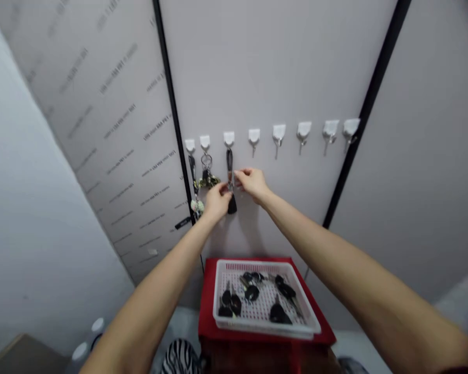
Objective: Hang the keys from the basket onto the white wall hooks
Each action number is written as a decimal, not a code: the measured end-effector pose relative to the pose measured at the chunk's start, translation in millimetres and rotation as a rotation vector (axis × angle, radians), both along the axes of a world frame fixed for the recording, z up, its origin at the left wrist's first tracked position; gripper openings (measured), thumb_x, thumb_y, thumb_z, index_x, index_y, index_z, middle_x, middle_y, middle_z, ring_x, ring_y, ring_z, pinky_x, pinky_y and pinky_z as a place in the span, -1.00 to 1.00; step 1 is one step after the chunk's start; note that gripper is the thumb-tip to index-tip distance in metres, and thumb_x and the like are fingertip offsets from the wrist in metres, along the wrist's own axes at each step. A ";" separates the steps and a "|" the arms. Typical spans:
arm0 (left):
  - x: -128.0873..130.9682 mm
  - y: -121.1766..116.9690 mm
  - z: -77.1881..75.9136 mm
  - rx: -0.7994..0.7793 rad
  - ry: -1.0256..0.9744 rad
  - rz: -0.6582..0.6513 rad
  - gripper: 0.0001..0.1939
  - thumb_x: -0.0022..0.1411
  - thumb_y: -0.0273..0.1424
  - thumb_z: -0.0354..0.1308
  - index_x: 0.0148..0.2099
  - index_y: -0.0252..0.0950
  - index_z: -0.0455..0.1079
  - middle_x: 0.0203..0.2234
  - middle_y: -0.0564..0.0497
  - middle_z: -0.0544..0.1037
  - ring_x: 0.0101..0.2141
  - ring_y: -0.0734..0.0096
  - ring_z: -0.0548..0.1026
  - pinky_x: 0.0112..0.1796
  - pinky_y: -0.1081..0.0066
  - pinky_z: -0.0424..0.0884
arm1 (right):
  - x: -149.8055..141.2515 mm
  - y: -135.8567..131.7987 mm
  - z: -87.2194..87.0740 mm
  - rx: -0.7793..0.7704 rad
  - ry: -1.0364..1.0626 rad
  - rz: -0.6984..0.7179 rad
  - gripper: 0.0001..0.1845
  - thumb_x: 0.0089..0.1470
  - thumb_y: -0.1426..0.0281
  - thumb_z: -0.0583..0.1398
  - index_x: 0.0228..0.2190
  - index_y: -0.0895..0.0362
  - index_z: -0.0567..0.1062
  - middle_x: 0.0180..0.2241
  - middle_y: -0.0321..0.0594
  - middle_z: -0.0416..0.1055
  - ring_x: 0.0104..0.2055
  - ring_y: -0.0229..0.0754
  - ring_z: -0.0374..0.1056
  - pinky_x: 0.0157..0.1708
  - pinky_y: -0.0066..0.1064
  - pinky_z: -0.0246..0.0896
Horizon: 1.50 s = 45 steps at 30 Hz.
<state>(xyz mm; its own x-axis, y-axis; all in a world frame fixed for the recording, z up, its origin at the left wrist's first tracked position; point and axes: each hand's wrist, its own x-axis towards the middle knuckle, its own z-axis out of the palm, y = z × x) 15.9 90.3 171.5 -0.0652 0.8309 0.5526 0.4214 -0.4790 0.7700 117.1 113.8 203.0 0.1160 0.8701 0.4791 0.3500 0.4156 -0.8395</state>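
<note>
Loosely, the left hand [217,202] pinches a hanging black tassel keychain [232,204]; the right hand [253,183] is half-curled beside it, its hold unclear.

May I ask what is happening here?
A person's left hand is at the lower part of a black strap keychain, hanging from the third white wall hook from the left; the right hand is beside it. Two other keychains with metal parts hang further left. Below, a white plastic basket holds black-headed keys.
</note>
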 end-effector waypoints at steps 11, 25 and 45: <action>10.1 -64.4 -149.1 -0.295 0.321 -0.184 -0.77 -0.08 -0.51 -0.06 -0.29 -0.34 0.27 -0.38 -0.01 0.39 -0.37 0.51 0.32 -0.30 0.47 0.23 | 85.4 -89.5 -150.0 -0.326 -0.615 0.249 -0.78 -0.21 0.39 0.01 -0.47 0.20 0.38 -0.52 -0.23 0.37 -0.49 -0.31 0.23 -0.45 -0.49 0.09; 15.8 -77.5 -192.8 -0.380 0.593 -0.271 -0.78 -0.14 -0.48 -0.03 -0.33 -0.28 0.27 -0.43 0.04 0.36 -0.39 0.48 0.29 -0.35 0.48 0.19 | 89.5 -116.4 -201.7 -0.342 -0.978 0.364 -0.73 -0.25 0.35 0.07 -0.39 0.13 0.37 -0.41 -0.21 0.34 -0.36 -0.22 0.22 -0.39 -0.48 0.04; 11.7 -76.5 -179.8 -0.459 -0.163 -0.138 -0.88 -0.10 -0.39 -0.04 -0.49 -0.35 0.23 -0.62 0.10 0.29 -0.57 0.59 0.24 -0.52 0.58 0.16 | 78.1 -98.3 -198.3 -0.307 -1.225 0.044 -0.79 -0.22 0.36 0.04 -0.46 0.12 0.40 -0.38 -0.10 0.31 -0.24 -0.02 0.10 -0.30 -0.11 -0.17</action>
<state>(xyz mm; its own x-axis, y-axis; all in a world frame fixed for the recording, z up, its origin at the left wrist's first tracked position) 27.6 13.7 -8.3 0.0072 0.9928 0.1196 0.2350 -0.1180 0.9648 195.2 15.5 4.7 -0.2919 0.9560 0.0300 0.9553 0.2929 -0.0395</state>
